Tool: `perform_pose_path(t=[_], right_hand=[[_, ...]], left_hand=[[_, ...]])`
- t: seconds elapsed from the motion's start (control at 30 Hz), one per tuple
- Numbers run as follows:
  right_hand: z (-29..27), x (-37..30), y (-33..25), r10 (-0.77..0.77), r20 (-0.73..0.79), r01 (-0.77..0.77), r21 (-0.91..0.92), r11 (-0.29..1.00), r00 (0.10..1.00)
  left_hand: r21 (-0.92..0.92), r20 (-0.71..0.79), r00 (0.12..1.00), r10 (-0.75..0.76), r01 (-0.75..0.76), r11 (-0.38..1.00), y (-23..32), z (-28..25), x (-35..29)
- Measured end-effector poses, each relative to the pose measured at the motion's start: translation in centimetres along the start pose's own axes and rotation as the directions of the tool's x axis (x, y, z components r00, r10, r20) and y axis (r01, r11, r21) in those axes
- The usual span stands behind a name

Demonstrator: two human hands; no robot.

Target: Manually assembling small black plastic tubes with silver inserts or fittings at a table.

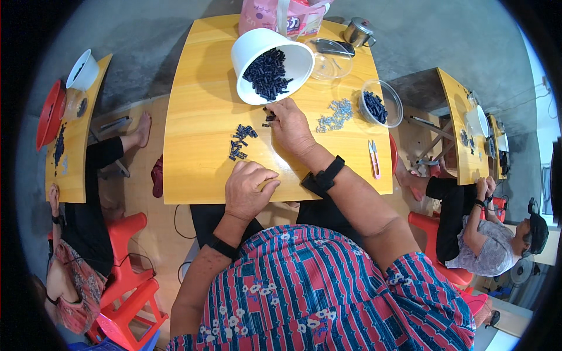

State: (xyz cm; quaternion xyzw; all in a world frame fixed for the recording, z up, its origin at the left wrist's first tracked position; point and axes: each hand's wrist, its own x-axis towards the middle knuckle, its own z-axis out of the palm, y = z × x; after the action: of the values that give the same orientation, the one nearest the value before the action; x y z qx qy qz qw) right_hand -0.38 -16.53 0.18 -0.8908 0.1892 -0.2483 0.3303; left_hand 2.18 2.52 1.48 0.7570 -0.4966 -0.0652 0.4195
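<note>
I'm seeing the right hand (290,130), fingers bunched, covering black pieces (268,117) at twelve o'clock; left hand (248,188) half-curled at eight; grips unclear.

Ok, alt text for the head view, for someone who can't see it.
A person's right hand is at small black parts before a tipped white bucket of more on a yellow table; the left hand is near a black pile. At right are clear bits, a tub and pink snips; co-workers sit either side.

Red stools (127,225) and yellow tables (196,73) stand on tan flooring (158,219) beside grey walls (146,58).
</note>
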Motion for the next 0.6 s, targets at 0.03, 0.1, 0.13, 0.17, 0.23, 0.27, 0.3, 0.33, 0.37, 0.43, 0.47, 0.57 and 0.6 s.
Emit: perform_pose_path(t=[0.03, 0.1, 0.13, 0.17, 0.23, 0.27, 0.3, 0.33, 0.37, 0.43, 0.47, 0.57, 0.6], right_hand=[[0.0, 0.0, -0.1, 0.0, 0.001, 0.0, 0.0, 1.0, 1.0], [0.1, 0.1, -0.2, -0.011, -0.017, 0.011, -0.026, 1.0, 1.0], [0.1, 0.2, -0.3, -0.012, -0.017, 0.012, -0.026, 1.0, 1.0], [0.2, 0.4, -0.3, 0.003, -0.01, -0.003, -0.038, 0.999, 1.0], [0.5, 0.4, -0.2, 0.018, -0.002, -0.018, -0.051, 0.999, 1.0], [0.6, 0.3, -0.1, 0.009, 0.016, -0.008, -0.054, 0.999, 1.0], [0.7, 0.5, -0.2, -0.002, 0.033, 0.004, -0.056, 0.998, 0.999], [0.9, 0.5, -0.3, -0.004, 0.031, 0.006, -0.056, 0.998, 1.0], [1.1, 0.3, -0.6, -0.003, 0.048, 0.005, -0.052, 0.999, 0.999], [1.4, -0.2, -1.5, 0.021, 0.084, -0.016, -0.057, 0.998, 0.996], [1.7, -0.4, -1.8, 0.02, 0.082, -0.015, -0.058, 0.998, 0.996], [2.2, -0.9, -2.6, 0.005, 0.113, -0.003, -0.023, 1.0, 0.994], [2.2, -1.0, -2.6, 0.005, 0.111, -0.002, -0.024, 1.0, 0.994]], left_hand=[[0.0, -0.001, 1.0, -0.001, 0.001, 1.0, 0.0, 0.0, 0.0], [0.006, 0.001, 1.0, 0.004, -0.004, 1.0, 0.0, 0.0, 0.1], [0.006, 0.0, 1.0, 0.004, -0.004, 1.0, 0.0, 0.0, 0.1], [0.004, 0.001, 1.0, 0.001, -0.001, 1.0, 0.1, 0.0, 0.1], [0.002, 0.002, 1.0, -0.002, 0.002, 1.0, 0.1, 0.1, 0.0], [0.004, -0.001, 1.0, -0.006, 0.006, 1.0, 0.2, 0.1, 0.0], [0.007, -0.004, 1.0, -0.009, 0.009, 1.0, 0.2, 0.1, 0.1], [0.008, -0.005, 1.0, -0.008, 0.008, 1.0, 0.1, 0.1, 0.1], [0.005, -0.012, 1.0, 0.003, -0.003, 1.0, 0.1, 0.1, 0.0], [0.0, -0.019, 1.0, 0.017, -0.017, 1.0, -0.1, 0.3, 0.0], [0.006, -0.024, 1.0, 0.017, -0.017, 1.0, -0.2, 0.4, -0.1], [0.01, -0.024, 1.0, 0.007, -0.007, 1.0, -0.2, 0.4, -0.1], [0.006, -0.02, 1.0, -0.005, 0.005, 1.0, -0.2, 0.4, -0.1]])
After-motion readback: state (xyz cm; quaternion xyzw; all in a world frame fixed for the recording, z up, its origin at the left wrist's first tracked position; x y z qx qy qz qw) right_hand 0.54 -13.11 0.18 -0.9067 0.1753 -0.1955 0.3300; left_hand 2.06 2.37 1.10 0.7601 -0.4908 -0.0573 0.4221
